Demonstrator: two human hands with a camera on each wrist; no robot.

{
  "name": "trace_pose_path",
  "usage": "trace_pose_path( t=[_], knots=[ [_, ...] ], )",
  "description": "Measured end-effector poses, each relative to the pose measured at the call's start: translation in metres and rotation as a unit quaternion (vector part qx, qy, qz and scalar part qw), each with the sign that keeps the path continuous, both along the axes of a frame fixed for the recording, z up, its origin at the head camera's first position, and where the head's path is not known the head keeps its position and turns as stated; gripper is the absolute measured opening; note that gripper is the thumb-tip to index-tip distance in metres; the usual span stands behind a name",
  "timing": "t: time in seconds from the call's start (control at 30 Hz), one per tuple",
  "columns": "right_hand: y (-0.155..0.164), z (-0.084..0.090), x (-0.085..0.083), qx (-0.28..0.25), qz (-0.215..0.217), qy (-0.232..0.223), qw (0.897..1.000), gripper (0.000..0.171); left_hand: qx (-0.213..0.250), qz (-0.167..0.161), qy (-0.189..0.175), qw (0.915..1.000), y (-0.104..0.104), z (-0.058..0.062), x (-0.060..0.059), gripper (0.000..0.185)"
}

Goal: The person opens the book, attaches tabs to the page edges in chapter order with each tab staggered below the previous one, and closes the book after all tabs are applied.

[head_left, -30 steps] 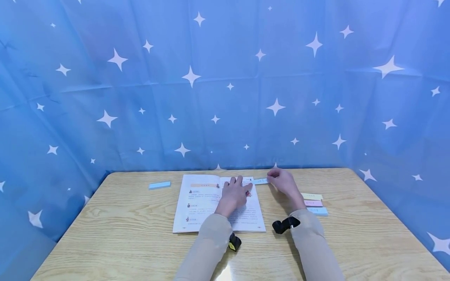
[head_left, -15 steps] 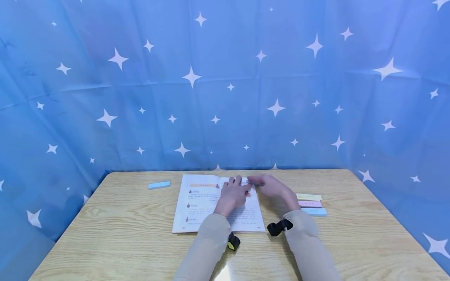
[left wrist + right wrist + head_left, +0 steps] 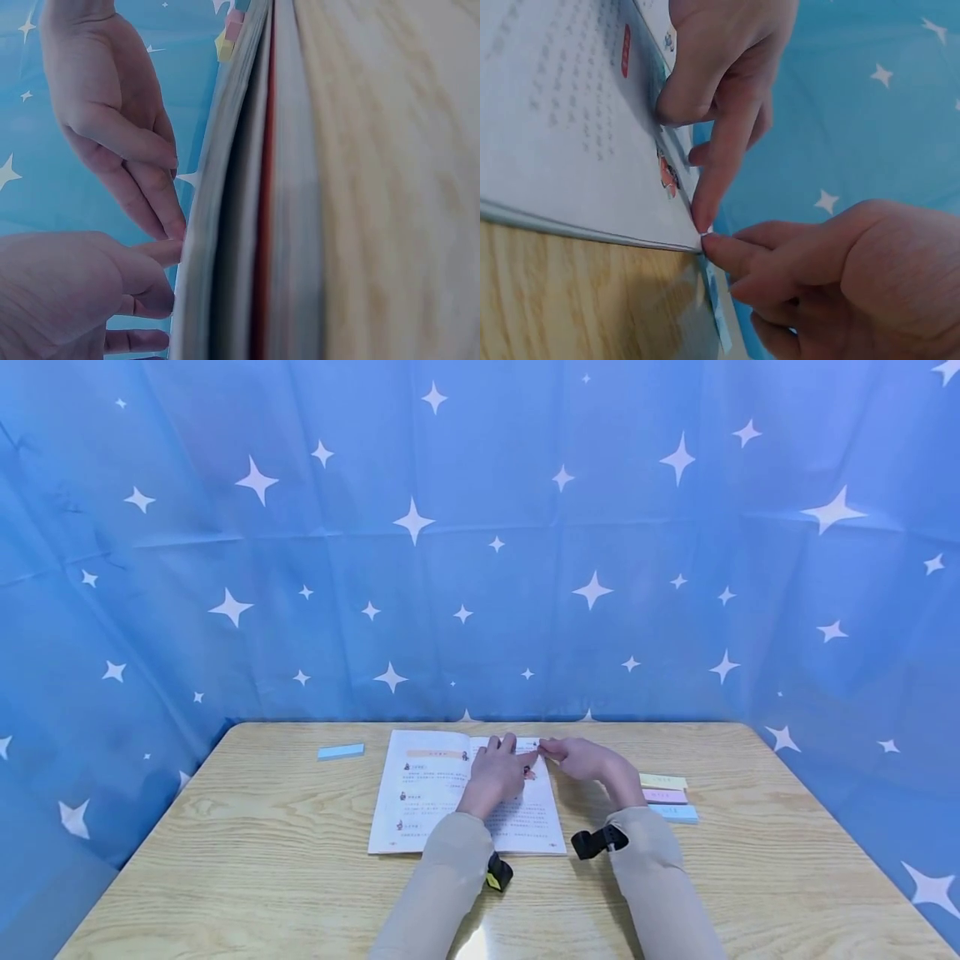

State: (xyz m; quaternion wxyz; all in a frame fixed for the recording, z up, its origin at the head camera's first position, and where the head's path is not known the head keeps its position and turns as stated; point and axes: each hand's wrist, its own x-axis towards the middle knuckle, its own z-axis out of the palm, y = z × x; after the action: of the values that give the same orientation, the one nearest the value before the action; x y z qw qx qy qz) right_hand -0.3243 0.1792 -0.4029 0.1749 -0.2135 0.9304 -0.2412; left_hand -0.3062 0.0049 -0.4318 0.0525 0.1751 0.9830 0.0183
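An open book (image 3: pixel 427 810) lies on the table with printed text and small coloured drawings. My left hand (image 3: pixel 497 777) rests on its right page, fingers spread, its index fingertip at the page's outer edge in the right wrist view. A pale blue sticky note strip (image 3: pixel 716 311) sticks out past that edge. My right hand (image 3: pixel 588 760) is at the same edge, thumb and fingertips close together on the strip, right beside the left index finger. In the left wrist view the fingertips of both hands meet at the book's edge (image 3: pixel 206 225).
Yellow (image 3: pixel 663 781), pink (image 3: pixel 666 795) and blue (image 3: pixel 675 812) sticky note strips lie right of the right forearm. Another blue strip (image 3: pixel 341 752) lies left of the book. A blue star-patterned curtain (image 3: pixel 480 543) stands behind the wooden table (image 3: pixel 247 852).
My right hand moved left from the strip's outer end onto the page margin, then slightly back right to the page edge. The left hand stays on the page.
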Motion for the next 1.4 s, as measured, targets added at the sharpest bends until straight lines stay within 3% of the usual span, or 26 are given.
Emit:
trace_pose_path(
  t=[0.27,0.53,0.87,1.2,1.4],
  knots=[
    [-0.004,-0.006,-0.002,-0.004,0.006,0.019,1.000,0.045,0.005,0.001,-0.010,0.9999,-0.003,0.001,0.002,0.050],
    [-0.002,-0.003,0.002,-0.029,0.004,0.050,0.998,0.049,0.008,-0.012,0.017,0.9997,-0.003,-0.007,0.005,0.041],
    [0.001,0.013,0.013,-0.069,0.018,0.088,0.994,0.046,0.052,-0.021,0.011,0.9984,-0.015,0.001,0.014,0.045],
    [-0.002,0.022,0.028,-0.051,0.076,0.124,0.988,0.042,0.091,-0.008,0.018,0.9957,-0.032,0.013,0.027,0.049],
    [-0.004,0.025,0.043,-0.029,0.088,0.126,0.988,0.044,0.099,-0.019,0.029,0.9944,-0.047,0.017,0.038,0.049]
  ],
)
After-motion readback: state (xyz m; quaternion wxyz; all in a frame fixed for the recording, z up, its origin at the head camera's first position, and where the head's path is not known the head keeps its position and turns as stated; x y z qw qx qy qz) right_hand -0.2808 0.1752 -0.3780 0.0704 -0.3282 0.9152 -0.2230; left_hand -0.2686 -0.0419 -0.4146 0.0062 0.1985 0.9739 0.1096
